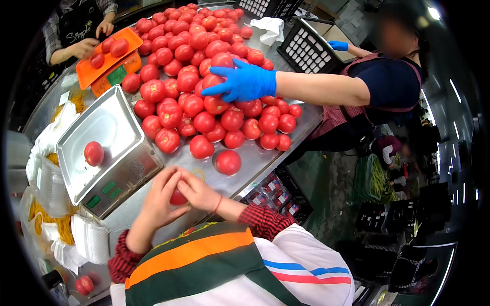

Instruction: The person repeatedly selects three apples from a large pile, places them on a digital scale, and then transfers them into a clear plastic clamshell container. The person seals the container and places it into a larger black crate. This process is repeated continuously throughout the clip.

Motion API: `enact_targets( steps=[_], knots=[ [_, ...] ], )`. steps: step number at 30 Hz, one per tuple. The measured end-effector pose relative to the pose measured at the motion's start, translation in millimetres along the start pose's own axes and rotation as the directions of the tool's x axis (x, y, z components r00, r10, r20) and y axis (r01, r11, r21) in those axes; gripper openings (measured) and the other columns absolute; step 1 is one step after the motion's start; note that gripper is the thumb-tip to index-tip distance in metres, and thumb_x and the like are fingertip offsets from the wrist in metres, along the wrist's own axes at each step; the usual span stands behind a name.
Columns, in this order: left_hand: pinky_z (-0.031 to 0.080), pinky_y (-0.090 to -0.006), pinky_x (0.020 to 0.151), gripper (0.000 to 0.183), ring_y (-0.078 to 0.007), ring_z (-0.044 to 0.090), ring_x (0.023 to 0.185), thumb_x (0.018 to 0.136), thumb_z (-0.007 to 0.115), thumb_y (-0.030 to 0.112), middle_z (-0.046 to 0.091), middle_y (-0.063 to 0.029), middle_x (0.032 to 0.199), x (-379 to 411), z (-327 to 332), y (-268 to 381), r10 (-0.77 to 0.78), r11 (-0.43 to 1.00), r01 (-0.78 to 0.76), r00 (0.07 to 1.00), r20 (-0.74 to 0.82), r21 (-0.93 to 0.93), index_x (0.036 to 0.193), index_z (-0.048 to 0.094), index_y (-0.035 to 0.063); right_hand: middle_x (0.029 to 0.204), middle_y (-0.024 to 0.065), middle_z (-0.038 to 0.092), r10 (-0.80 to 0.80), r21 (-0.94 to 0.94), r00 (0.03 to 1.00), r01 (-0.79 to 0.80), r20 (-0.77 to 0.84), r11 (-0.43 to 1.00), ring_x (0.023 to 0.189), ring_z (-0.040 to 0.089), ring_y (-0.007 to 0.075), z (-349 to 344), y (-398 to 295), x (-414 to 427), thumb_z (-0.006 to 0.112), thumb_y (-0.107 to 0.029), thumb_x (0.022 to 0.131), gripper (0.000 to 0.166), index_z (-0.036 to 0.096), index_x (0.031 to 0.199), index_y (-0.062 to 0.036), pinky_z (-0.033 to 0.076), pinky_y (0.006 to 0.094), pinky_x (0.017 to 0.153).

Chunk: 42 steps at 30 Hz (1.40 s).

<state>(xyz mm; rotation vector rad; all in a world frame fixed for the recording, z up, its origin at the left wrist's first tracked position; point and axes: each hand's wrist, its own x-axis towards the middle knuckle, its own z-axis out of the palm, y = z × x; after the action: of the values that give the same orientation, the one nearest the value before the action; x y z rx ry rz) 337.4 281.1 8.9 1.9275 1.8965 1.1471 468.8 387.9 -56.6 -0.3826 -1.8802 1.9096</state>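
Observation:
My left hand [160, 201] and my right hand [201, 193] are cupped together around a red tomato [178, 197], whose lower part shows between them. Both hands are over the steel table's near edge, just below the digital scale [130, 174]. On the scale's metal pan [115, 122] lies a single tomato [93, 153]. Beyond my hands, a large tomato [228, 162] stands at the front of a heap of tomatoes [191, 103] on the steel table [264, 162]. A thin yellow rubber band [198, 173] lies on the metal near my fingers.
A co-worker's blue-gloved hand [245, 82] reaches over the heap from the right. Another person's hand [82, 48] is at an orange tray [109, 57] with tomatoes. Plastic trays [51, 187], white pads [89, 237] and yellow bands [61, 225] line the left. Black crates [306, 48] stand behind.

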Motion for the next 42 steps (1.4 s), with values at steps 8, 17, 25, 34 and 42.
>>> enact_targets(
  steps=[8,17,25,34,42],
  knots=[
    [0.042,-0.0425,0.097,0.063,-0.0356,0.051,0.112,0.065,0.076,0.015,0.049,-0.0174,0.123,-52.5,-99.7,-79.2,-0.237,0.869,0.393,0.864,-0.445,0.3,0.122,0.051,0.0046,0.094,0.0149,0.062,-0.483,-0.865,0.809,-0.061,-0.335,0.498,0.087,0.058,0.033,-122.8,-23.3,-15.5,0.062,-0.006,0.078,0.014,0.063,0.092,-0.0034,0.047,0.0401,0.079],
    [0.039,-0.0393,0.1,0.05,-0.0353,0.049,0.116,0.079,0.067,0.017,0.048,-0.0186,0.127,-46.9,-134.0,-156.8,-0.306,0.744,0.535,0.805,-0.508,0.401,0.125,0.052,0.003,0.115,0.0171,0.056,-0.304,-0.811,0.76,-0.579,-0.575,0.088,0.113,0.051,0.0349,-217.5,10.9,-38.7,0.078,-0.016,0.065,0.057,0.051,0.113,-0.0038,0.038,0.0474,0.095],
    [0.04,-0.0416,0.1,0.054,-0.0359,0.045,0.12,0.077,0.07,0.022,0.044,-0.0182,0.132,-49.1,-127.7,-137.4,-0.395,0.728,0.617,0.734,-0.553,0.299,0.127,0.052,0.0086,0.098,0.017,0.058,-0.356,-0.851,0.798,-0.341,-0.486,0.399,0.093,0.058,0.0328,-192.4,-24.8,-39.3,0.072,-0.011,0.068,0.039,0.055,0.101,-0.0012,0.048,0.0393,0.086],
    [0.043,-0.0419,0.097,0.053,-0.0348,0.046,0.117,0.077,0.072,0.022,0.046,-0.0157,0.128,-45.4,-129.5,-131.4,-0.38,0.724,0.616,0.732,-0.566,0.31,0.125,0.054,0.0095,0.111,0.0129,0.057,-0.509,-0.627,0.861,0.4,0.006,0.668,0.105,0.057,0.0243,5.9,-35.0,138.4,0.074,-0.01,0.075,0.049,0.051,0.116,0.0001,0.045,0.0323,0.093],
    [0.041,-0.0439,0.095,0.046,-0.0366,0.051,0.112,0.087,0.062,0.026,0.055,-0.0204,0.123,-149.8,-234.3,-192.0,-0.187,0.495,0.667,0.708,-0.681,0.557,0.127,0.053,0.0063,0.118,0.0206,0.057,-0.502,-0.728,0.859,0.41,0.105,0.549,0.112,0.055,0.0346,34.5,-32.0,140.6,0.061,-0.006,0.084,0.034,0.055,0.116,0.0014,0.045,0.038,0.096]
  ],
)
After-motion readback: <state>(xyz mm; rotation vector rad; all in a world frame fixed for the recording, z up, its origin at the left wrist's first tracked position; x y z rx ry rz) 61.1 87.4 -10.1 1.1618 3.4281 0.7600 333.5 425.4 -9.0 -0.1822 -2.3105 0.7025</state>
